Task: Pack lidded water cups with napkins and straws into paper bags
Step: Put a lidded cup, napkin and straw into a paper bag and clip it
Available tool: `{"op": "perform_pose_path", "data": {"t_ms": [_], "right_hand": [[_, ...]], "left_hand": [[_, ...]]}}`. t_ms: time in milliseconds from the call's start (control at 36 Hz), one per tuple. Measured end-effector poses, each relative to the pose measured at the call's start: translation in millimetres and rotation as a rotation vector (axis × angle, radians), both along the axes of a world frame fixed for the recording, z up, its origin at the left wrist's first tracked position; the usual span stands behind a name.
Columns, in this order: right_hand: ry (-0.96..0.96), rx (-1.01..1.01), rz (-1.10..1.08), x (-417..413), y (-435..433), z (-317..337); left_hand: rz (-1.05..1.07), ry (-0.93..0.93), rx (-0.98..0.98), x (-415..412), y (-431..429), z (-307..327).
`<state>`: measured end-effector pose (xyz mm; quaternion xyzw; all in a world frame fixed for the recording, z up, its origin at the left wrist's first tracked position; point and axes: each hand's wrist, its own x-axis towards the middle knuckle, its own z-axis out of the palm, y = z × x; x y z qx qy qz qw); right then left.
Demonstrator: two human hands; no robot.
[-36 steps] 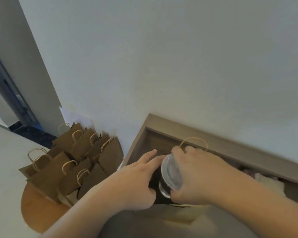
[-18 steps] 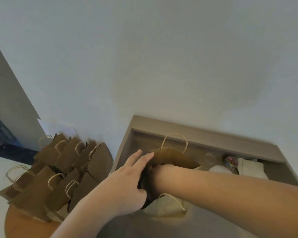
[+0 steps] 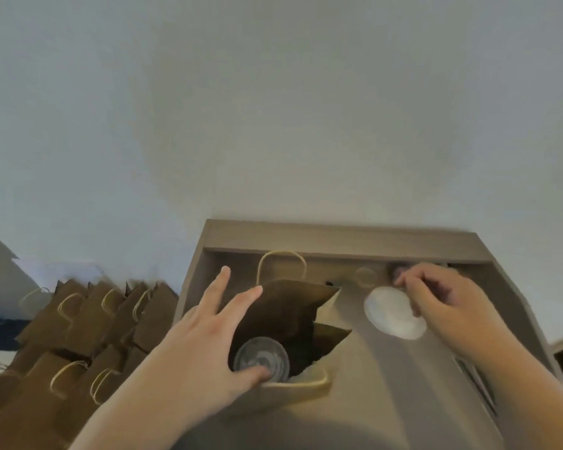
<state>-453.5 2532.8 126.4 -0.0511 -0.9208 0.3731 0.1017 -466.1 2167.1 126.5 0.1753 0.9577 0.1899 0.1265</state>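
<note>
An open brown paper bag (image 3: pixel 290 306) stands on the grey desk with its twine handles up. Inside it sits a clear cup with a lid (image 3: pixel 257 357), upright at the near left of the bag. My left hand (image 3: pixel 202 345) grips the bag's left wall, thumb inside beside the lid, fingers spread over the far rim. My right hand (image 3: pixel 442 303) is outside the bag at the back right of the desk, fingers curled just past a white round disc (image 3: pixel 390 315). Blur hides whether it holds anything.
The desk has a raised back ledge (image 3: pixel 338 237) against the white wall. Several brown paper bags (image 3: pixel 88 319) stand packed together on a low round table to the left. A small clear ring (image 3: pixel 365 277) lies near the ledge. Thin dark sticks (image 3: pixel 478 381) lie at the right.
My right hand lowered the lidded cup into the bag, let go of it, then came out and swung right to the back of the desk. My left hand stayed on the bag.
</note>
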Motion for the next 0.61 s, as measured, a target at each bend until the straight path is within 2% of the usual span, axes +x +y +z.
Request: {"op": "perform_pose_path", "data": {"t_ms": [111,167,222,333,611], "right_hand": [[-0.374,0.151,-0.33,26.2,83.5,-113.6],[-0.51,0.116,-0.388,45.1,109.2,-157.8],[-0.551,0.001,-0.482,62.4,123.3,-185.5],[-0.548,-0.087,-0.643,77.3,130.2,-206.2],[-0.744,0.062,-0.668,69.8,138.9,-208.6]], "left_hand": [[0.014,0.069,-0.012,-8.1,13.0,8.2],[0.012,0.126,-0.016,-12.4,20.0,9.5],[0.013,0.138,-0.063,-17.0,27.8,9.8],[0.003,0.123,-0.152,-23.5,37.2,6.7],[0.0,0.198,-0.202,-16.7,42.3,-0.2]]}}
